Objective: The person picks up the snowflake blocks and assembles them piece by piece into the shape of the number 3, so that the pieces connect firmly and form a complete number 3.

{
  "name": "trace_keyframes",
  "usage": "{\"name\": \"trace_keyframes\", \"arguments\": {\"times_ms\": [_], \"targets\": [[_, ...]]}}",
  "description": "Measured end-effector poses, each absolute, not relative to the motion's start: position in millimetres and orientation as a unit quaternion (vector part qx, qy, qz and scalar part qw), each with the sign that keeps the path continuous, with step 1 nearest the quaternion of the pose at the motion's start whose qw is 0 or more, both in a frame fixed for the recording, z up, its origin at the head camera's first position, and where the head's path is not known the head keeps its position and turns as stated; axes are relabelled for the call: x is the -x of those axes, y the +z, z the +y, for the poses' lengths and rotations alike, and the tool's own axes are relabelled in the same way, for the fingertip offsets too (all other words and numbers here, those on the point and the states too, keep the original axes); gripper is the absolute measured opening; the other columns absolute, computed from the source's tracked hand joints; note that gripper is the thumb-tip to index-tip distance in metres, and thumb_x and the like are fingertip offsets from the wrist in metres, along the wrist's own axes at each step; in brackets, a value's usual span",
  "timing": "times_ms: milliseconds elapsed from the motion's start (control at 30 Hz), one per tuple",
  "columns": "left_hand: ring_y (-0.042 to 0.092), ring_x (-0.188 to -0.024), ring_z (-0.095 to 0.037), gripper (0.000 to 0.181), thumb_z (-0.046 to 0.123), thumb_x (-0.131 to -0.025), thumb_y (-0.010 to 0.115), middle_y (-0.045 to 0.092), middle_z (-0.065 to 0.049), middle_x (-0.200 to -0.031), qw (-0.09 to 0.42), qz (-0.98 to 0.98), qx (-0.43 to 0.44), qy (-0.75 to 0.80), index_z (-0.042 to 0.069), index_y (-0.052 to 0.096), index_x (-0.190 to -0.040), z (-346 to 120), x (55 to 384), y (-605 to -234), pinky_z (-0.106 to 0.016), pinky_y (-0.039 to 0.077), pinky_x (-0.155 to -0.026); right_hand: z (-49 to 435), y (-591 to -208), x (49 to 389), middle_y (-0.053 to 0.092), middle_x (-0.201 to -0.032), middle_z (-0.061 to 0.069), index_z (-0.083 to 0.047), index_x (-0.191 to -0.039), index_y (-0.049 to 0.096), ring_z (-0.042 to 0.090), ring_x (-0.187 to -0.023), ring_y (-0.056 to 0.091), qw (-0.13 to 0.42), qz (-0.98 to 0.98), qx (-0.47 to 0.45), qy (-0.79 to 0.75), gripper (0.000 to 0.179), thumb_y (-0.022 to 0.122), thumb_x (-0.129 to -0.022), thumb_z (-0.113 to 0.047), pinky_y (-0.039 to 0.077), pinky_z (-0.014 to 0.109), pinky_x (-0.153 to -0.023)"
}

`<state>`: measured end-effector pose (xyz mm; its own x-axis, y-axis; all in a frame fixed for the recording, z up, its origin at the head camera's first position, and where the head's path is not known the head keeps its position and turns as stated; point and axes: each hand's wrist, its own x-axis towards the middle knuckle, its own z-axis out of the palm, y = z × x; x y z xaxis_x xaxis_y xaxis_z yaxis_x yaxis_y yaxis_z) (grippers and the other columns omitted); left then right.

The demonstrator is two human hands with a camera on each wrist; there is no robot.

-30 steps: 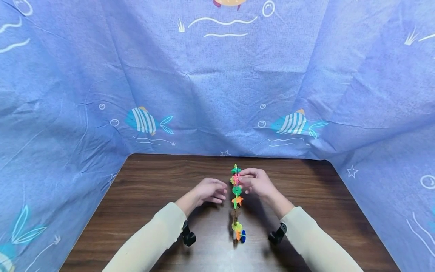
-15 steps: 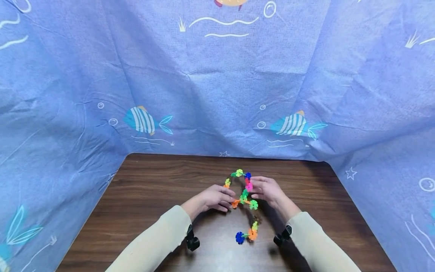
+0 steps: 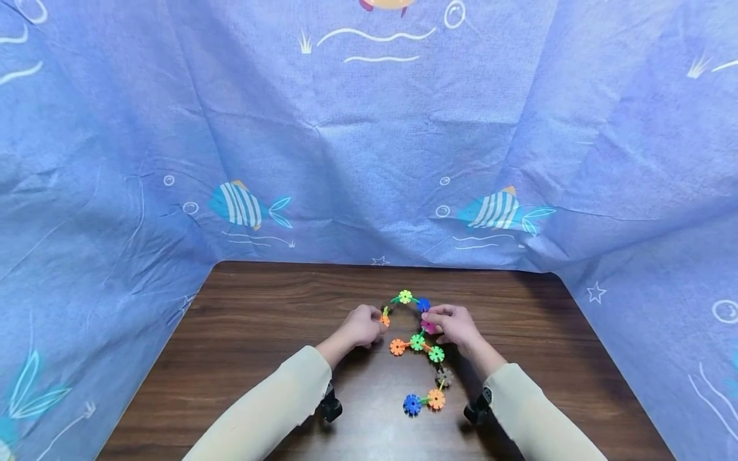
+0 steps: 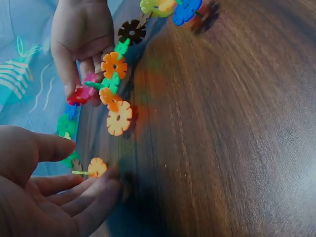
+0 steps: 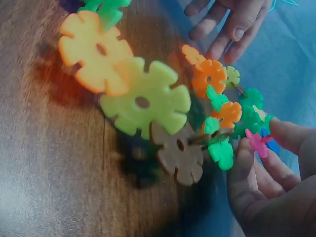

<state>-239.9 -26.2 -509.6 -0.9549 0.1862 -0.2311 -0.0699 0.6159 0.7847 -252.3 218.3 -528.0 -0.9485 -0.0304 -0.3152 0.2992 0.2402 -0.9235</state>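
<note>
A chain of interlocking plastic snowflake discs (image 3: 418,342), shaped like a figure 3, is between and in front of both hands. My right hand (image 3: 459,325) pinches it at the pink disc (image 5: 256,142) on the upper right bend, thumb on one side and fingers on the other. My left hand (image 3: 362,325) is at the chain's upper left end, by an orange disc (image 4: 97,168). Its thumb and extended fingers stand apart, the fingertips right at that disc. The lower end carries a brown disc (image 5: 179,153), an orange disc (image 3: 436,399) and a blue disc (image 3: 412,404).
The chain is over a dark wood-grain table (image 3: 277,288). A blue cloth (image 3: 369,160) printed with fish hangs around its back and sides. Black wrist cameras (image 3: 330,408) are strapped below both hands.
The chain, edge-on to the head view at first, has turned to face it and been lowered, showing its 3 shape. My left hand came in to its upper left end; the right hand shifted slightly right.
</note>
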Motion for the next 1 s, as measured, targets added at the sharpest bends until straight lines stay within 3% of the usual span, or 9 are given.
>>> {"name": "trace_keyframes", "arguments": {"times_ms": [133,267,367,467,633,800,900,1000], "targets": [[0.066,-0.117,-0.028,0.040,0.012,-0.095,0.069,0.072,-0.013,-0.123,0.109,0.901,-0.066,0.414,0.002,0.066,-0.133,-30,246,-513,-0.043,0.052,-0.100,217,-533,254,0.076,-0.089,0.011,0.010,-0.119,0.064,0.016,-0.074,0.071,0.127,0.742,-0.092,-0.652,0.033,0.075,-0.092,-0.006,0.061,0.031,-0.063],[0.060,-0.127,-0.034,0.042,0.009,-0.095,0.067,0.066,-0.017,-0.135,0.094,0.896,-0.096,0.423,0.003,0.064,-0.137,-34,249,-514,-0.049,0.049,-0.106,218,-539,255,0.076,-0.090,0.013,0.011,-0.121,0.064,0.017,-0.074,0.071,0.108,0.752,-0.098,-0.642,0.035,0.075,-0.090,-0.002,0.061,0.033,-0.062],[0.066,-0.115,-0.031,0.038,0.006,-0.094,0.066,0.070,-0.017,-0.127,0.083,0.900,-0.119,0.411,0.001,0.067,-0.131,-37,247,-515,-0.046,0.053,-0.099,220,-542,253,0.075,-0.088,0.012,0.006,-0.118,0.068,0.017,-0.072,0.069,0.081,0.793,-0.106,-0.595,0.034,0.078,-0.089,-0.009,0.058,0.034,-0.056],[0.073,-0.091,-0.025,0.030,0.005,-0.093,0.068,0.074,-0.015,-0.113,0.082,0.906,-0.158,0.385,0.000,0.071,-0.122,-38,236,-515,-0.041,0.058,-0.089,220,-545,253,0.075,-0.084,0.011,0.003,-0.113,0.072,0.017,-0.070,0.067,0.057,0.820,-0.112,-0.558,0.031,0.080,-0.087,-0.012,0.054,0.034,-0.052],[0.066,-0.064,-0.004,0.023,0.011,-0.091,0.075,0.077,-0.004,-0.094,0.131,0.896,-0.252,0.341,0.005,0.075,-0.113,-35,200,-515,-0.024,0.058,-0.079,218,-548,251,0.074,-0.083,0.011,0.004,-0.111,0.071,0.018,-0.068,0.067,0.056,0.819,-0.119,-0.558,0.027,0.078,-0.088,-0.010,0.057,0.033,-0.054],[0.058,-0.049,-0.001,0.014,0.013,-0.086,0.081,0.066,0.009,-0.067,0.182,0.887,-0.271,0.326,0.011,0.077,-0.100,-34,172,-516,-0.016,0.051,-0.063,217,-547,252,0.075,-0.085,0.015,0.008,-0.110,0.071,0.019,-0.067,0.069,0.055,0.793,-0.123,-0.594,0.024,0.077,-0.089,-0.002,0.061,0.035,-0.059],[0.055,-0.051,0.001,0.008,0.014,-0.087,0.080,0.064,0.011,-0.065,0.178,0.885,-0.279,0.327,0.013,0.078,-0.095,-35,170,-517,-0.016,0.049,-0.060,216,-547,254,0.075,-0.086,0.015,0.009,-0.110,0.071,0.018,-0.067,0.070,0.057,0.784,-0.120,-0.607,0.023,0.077,-0.089,0.000,0.062,0.035,-0.062],[0.056,-0.050,-0.001,0.010,0.015,-0.092,0.075,0.069,0.007,-0.070,0.169,0.883,-0.269,0.347,0.011,0.078,-0.100,-38,182,-520,-0.018,0.051,-0.062,216,-546,256,0.075,-0.085,0.015,0.010,-0.110,0.072,0.017,-0.066,0.069,0.061,0.787,-0.109,-0.603,0.022,0.076,-0.089,0.001,0.062,0.035,-0.061]]}}
